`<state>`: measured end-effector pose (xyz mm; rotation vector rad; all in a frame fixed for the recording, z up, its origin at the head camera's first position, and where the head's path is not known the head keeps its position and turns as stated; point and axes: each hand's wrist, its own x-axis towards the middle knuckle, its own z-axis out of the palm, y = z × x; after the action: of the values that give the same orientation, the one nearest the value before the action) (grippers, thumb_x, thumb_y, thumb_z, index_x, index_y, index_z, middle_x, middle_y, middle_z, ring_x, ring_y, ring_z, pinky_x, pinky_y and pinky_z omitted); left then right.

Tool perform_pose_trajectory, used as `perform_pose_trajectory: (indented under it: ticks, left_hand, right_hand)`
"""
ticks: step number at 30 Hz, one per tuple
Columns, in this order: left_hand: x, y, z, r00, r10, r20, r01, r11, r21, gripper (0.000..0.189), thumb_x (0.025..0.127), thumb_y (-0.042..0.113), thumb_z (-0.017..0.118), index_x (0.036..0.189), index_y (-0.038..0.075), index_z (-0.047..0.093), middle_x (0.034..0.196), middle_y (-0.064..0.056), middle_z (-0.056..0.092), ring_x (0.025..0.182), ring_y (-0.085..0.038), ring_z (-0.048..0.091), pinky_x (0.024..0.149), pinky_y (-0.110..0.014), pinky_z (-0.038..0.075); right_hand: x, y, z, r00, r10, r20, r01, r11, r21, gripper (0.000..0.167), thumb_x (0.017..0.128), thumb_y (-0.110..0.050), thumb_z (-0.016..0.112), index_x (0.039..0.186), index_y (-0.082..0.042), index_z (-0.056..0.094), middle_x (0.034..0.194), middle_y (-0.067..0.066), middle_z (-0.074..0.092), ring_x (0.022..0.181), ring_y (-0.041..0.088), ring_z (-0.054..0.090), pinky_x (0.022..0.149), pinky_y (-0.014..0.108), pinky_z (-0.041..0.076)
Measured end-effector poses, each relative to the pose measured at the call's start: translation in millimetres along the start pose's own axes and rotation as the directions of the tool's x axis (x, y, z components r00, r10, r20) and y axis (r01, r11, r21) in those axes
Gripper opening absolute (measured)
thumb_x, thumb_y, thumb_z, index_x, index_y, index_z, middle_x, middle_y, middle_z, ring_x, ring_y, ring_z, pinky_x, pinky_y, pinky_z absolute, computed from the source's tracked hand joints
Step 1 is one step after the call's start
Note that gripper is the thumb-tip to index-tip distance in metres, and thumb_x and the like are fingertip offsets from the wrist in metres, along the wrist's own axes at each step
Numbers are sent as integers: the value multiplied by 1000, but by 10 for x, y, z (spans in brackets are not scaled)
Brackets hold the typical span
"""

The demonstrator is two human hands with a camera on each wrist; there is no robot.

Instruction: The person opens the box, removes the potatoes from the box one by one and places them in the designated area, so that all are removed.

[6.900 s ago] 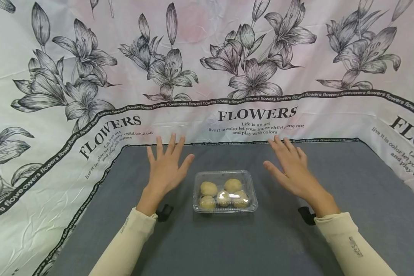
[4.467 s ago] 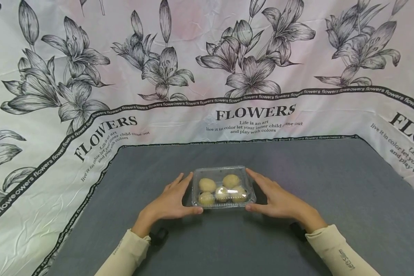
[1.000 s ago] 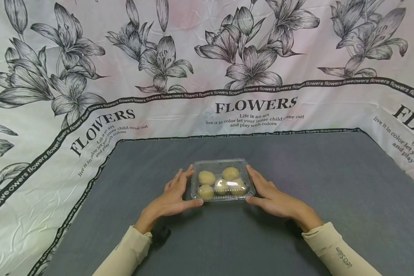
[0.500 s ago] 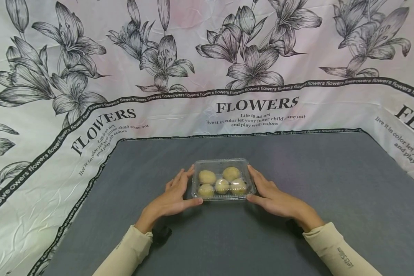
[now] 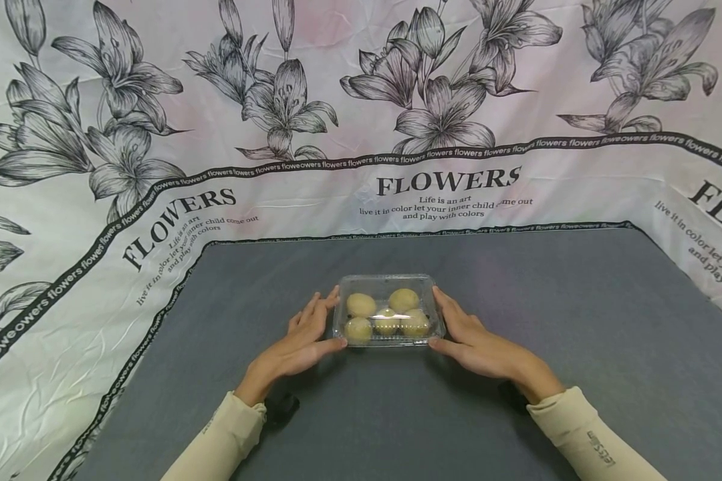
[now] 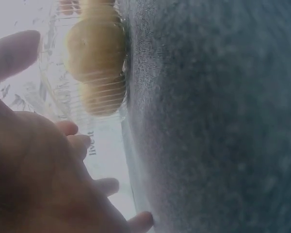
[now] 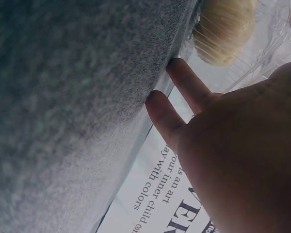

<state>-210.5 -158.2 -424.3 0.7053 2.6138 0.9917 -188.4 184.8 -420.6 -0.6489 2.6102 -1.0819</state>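
A clear plastic clamshell box (image 5: pixel 418 282) with its lid down stands on the dark grey table in front of me. Several round, pale yellow food pieces (image 5: pixel 404 300) show through the lid; their exact kind is unclear. My left hand (image 5: pixel 297 342) holds the box's left end, thumb by the front corner and index finger by the back one. At the other end, my right hand (image 5: pixel 484 344) holds it likewise. The left wrist view has the left thumb (image 6: pixel 14 54) beside the box wall, other fingers spread. In the right wrist view two right fingertips (image 7: pixel 160 107) reach the table.
The grey tabletop (image 5: pixel 361 421) stretches around the box on every side. Behind it and along the sides hangs a white cloth (image 5: pixel 313 207) printed with black flowers and lettering. Dark straps sit at both wrists, below cream sleeves (image 5: pixel 216 434).
Both hands, first raised and spread beside the box, came down to its ends. Over the last half second the left thumb slid slightly left and back at the front corner; the box barely shifted.
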Motion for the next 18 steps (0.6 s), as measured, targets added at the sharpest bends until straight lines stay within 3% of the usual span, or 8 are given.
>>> perform_pose_trajectory:
  ticks: [8,15,18]
  left_hand:
    - [-13,-18,-22,1000,-4,-16,4,999,32,76,100,45,59,159,13,21,173,5,-2,160,-34,-11,120,-68,4]
    - [-10,-12,-49,999,-9,-33,11,999,42,87,98,48,62,163,17,13,173,4,11,160,-31,-9,120,-68,6]
    - [-7,-14,-52,999,-14,-29,15,999,48,87,98,49,62,163,18,14,173,4,10,160,-31,-9,120,-68,6]
  right_hand:
    - [6,-3,-3,1000,-10,-5,10,1000,-4,87,106,-38,53,165,-16,-7,173,13,-2,159,38,2,118,73,7]
    - [3,-2,-9,999,-26,-27,25,999,-22,87,105,-36,54,165,-17,-7,173,13,-3,159,38,0,117,74,7]
    - [9,2,-11,997,-54,-53,52,998,-44,88,105,-34,55,165,-16,-5,173,15,-4,158,40,0,116,75,7]
